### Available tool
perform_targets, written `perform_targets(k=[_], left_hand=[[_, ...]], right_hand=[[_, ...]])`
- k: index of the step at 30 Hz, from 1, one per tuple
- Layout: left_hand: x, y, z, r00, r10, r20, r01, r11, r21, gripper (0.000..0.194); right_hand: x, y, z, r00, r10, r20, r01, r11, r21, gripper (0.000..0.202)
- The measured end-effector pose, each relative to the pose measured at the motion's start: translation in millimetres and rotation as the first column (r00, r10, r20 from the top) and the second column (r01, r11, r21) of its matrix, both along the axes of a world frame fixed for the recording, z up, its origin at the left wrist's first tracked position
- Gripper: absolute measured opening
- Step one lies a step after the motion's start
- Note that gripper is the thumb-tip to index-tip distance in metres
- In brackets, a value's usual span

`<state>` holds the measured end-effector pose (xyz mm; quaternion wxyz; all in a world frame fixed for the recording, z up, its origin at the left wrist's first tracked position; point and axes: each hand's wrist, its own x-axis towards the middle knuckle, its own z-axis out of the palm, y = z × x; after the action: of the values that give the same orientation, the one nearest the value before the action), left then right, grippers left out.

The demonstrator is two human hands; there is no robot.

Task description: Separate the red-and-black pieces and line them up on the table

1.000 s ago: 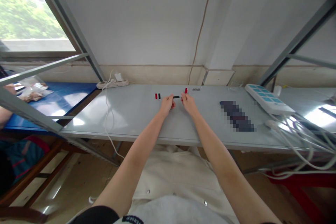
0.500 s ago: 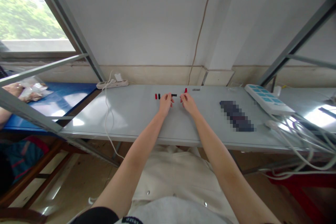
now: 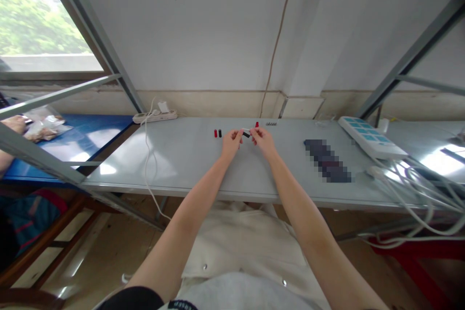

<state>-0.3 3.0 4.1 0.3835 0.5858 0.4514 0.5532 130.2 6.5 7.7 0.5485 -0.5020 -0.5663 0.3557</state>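
My left hand [image 3: 230, 144] is closed in a pinch on a small black cylindrical piece [image 3: 246, 134], which sticks out to the right and slants slightly down. My right hand [image 3: 263, 140] faces it from the other side with fingertips pressed together. What those fingers hold is too small to make out. A thin pale sliver [image 3: 246, 129] shows just above the black piece. Left of my left hand, a red cylinder [image 3: 215, 133] and a black cylinder [image 3: 220, 133] stand side by side. Behind my right fingertips is a red piece [image 3: 257, 124], and beside it lies a row of several tiny metallic parts [image 3: 271, 124].
A grey table [image 3: 189, 164] runs along the wall. A power strip [image 3: 156, 116] with a white cable lies at its left back. On the right are a blurred dark object [image 3: 327, 161] and a larger power strip [image 3: 370, 138] with tangled cables. Another person's hand [image 3: 13, 126] is far left.
My hands have come closer together. The black piece between them has turned from level to a slight downward slant, and the pale sliver now shows above it.
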Motion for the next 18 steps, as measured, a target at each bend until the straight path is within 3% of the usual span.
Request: perform_targets(k=[4,8,18], left_hand=[[0.9,3.6,-3.1,0.999,0.039,0.008,-0.039,0.999,-0.007,0.035],[0.9,8.9,-6.9,0.997,0.077,0.006,-0.077,0.996,0.045,0.034],[1.0,5.8,-6.4,0.991,0.076,-0.112,-0.061,0.989,0.132,0.045]], right_hand=[[-2.6,-3.9,0.9,0.989,0.113,0.094,-0.111,0.993,-0.032,0.037],[-2.7,-2.8,-2.1,0.973,0.145,0.180,-0.144,0.989,-0.018,0.031],[-2.6,7.4,-14.6,0.961,0.224,0.164,-0.229,0.973,0.013,0.022]])
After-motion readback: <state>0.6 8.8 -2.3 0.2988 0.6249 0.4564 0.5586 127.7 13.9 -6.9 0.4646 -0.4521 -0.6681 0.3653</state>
